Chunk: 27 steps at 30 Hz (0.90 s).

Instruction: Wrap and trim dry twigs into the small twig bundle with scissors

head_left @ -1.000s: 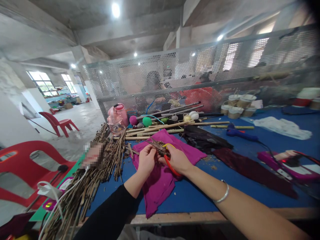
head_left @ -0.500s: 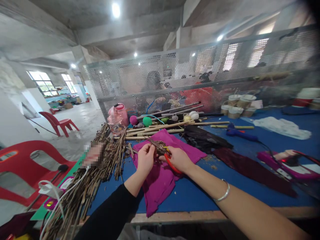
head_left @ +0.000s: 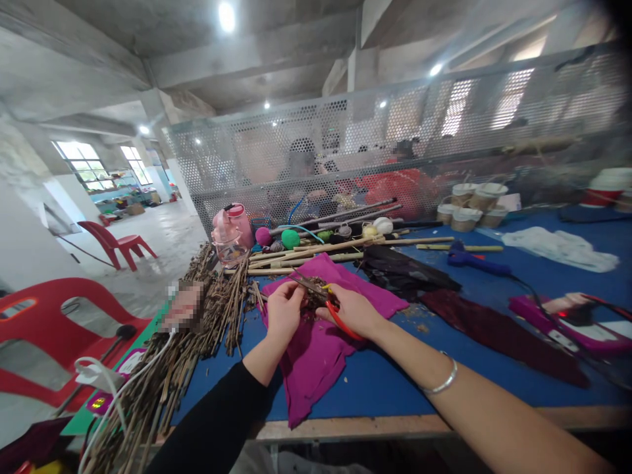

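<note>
On the blue table lies a magenta cloth (head_left: 316, 368) with a small heap of brown dried plant bits (head_left: 315, 297) on it. My right hand (head_left: 351, 313) is closed round the red handles of a pair of scissors (head_left: 340, 321); their blades point up and left over the heap. My left hand (head_left: 285, 308) is at the heap's left side, thumb and fingers pinched together near the blade tips. What it pinches is too small to make out. A thick pile of dry brown stalks (head_left: 197, 329) lies left of the cloth.
Bamboo sticks (head_left: 316, 250), yarn balls (head_left: 290, 238) and a pink jug (head_left: 232, 234) stand behind the cloth. Dark cloths (head_left: 498, 336), a blue glue gun (head_left: 476, 262) and paper cups (head_left: 465, 219) are to the right. People sit beyond the mesh screen (head_left: 222, 158).
My left hand has shifted slightly left and down. The scissors blades have moved a little, and my right hand still holds the handles. The rest looks the same.
</note>
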Motion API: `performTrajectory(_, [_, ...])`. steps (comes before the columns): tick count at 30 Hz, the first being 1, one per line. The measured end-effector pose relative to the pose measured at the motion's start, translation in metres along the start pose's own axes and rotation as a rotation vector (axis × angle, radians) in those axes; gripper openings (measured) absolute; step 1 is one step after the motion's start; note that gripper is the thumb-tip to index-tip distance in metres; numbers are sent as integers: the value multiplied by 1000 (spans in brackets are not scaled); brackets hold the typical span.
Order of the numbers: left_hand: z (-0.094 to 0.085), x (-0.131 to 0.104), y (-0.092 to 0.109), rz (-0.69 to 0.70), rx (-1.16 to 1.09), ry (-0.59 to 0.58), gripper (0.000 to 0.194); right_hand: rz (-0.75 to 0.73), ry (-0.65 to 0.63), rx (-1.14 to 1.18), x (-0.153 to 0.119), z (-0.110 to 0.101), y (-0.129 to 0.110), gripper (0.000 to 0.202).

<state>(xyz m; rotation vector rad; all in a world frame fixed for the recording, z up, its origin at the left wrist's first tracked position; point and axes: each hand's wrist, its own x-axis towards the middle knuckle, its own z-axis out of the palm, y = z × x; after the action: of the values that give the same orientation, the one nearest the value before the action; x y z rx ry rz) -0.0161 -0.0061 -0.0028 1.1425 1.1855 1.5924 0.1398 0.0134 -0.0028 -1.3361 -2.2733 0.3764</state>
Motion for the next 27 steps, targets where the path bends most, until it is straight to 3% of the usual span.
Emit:
performTrajectory(7, [-1,1,-1,16,88,-54,18,-29,-25,65,1,-2,4,40])
performTrajectory(18, [-9,-2,6,172,384,-44,23,-23,-34,123,1,4,5,39])
performTrajectory(27, [-13,4,4,145,420,-69,25,-1,-25,107,3,-1,9,37])
